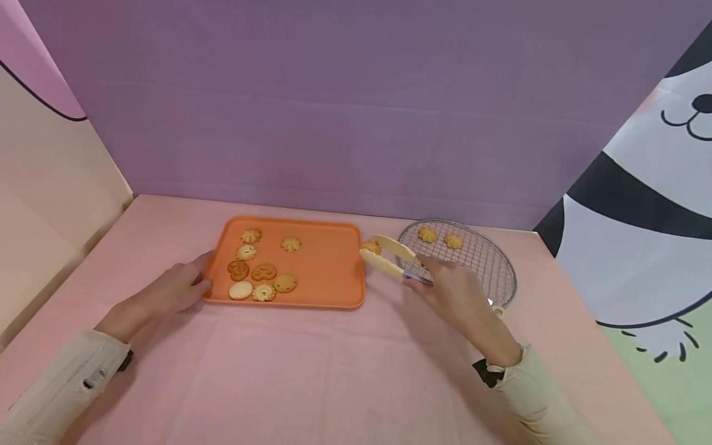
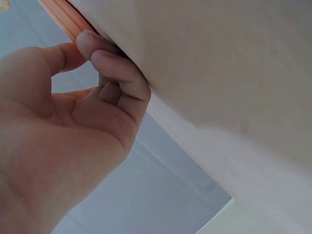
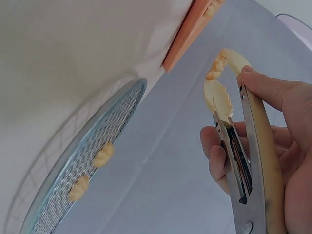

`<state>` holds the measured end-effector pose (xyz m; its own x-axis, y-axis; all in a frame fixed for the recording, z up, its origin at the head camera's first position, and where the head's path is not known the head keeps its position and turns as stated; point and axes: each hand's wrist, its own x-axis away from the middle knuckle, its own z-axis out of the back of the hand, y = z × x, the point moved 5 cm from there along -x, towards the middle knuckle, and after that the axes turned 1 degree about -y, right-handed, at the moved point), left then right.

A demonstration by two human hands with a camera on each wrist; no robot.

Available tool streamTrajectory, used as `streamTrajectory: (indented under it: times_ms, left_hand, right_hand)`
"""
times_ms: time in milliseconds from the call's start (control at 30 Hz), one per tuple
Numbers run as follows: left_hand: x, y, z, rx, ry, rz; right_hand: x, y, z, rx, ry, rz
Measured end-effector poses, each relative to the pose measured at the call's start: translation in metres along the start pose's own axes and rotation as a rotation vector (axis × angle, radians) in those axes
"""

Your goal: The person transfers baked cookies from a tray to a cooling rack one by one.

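An orange tray (image 1: 328, 272) with several cookies (image 1: 261, 272) lies on the pink table. My left hand (image 1: 178, 285) rests against the tray's left edge, fingers curled onto the rim (image 2: 66, 17), thumb apart. My right hand (image 1: 453, 290) grips cream-tipped tongs (image 1: 389, 256), whose tips pinch a small cookie (image 1: 371, 247) in the gap between the tray and a round wire rack (image 1: 489, 266). In the right wrist view the tongs (image 3: 243, 146) hold that cookie (image 3: 215, 66) above the table. Two cookies (image 1: 439, 237) lie on the far part of the rack.
A purple wall backs the table, a beige panel stands at the left and a panda-print cloth (image 1: 639, 216) at the right. The rack (image 3: 83, 170) sits close to the table's right rear corner. Pink cloth (image 1: 311, 371) covers the table's near part.
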<state>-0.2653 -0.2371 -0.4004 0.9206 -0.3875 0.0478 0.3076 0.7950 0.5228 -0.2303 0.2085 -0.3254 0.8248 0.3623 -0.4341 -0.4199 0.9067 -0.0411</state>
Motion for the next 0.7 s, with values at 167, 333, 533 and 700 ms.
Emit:
streamTrajectory:
  times_ms: [167, 333, 533, 700]
  left_hand:
    - [0.0, 0.001, 0.001, 0.006, -0.008, 0.01]
    - [0.0, 0.0, 0.0, 0.007, -0.006, 0.007]
    - [-0.001, -0.001, -0.001, 0.021, -0.008, 0.009]
    - [0.0, -0.001, 0.0, 0.01, -0.006, 0.004]
  right_hand:
    - [0.003, 0.012, 0.005, 0.02, 0.03, 0.012]
    - [0.006, 0.026, 0.007, 0.032, 0.04, 0.009]
    - [0.012, 0.04, 0.008, 0.073, 0.072, -0.009]
    - [0.017, 0.053, 0.009, 0.076, 0.107, -0.009]
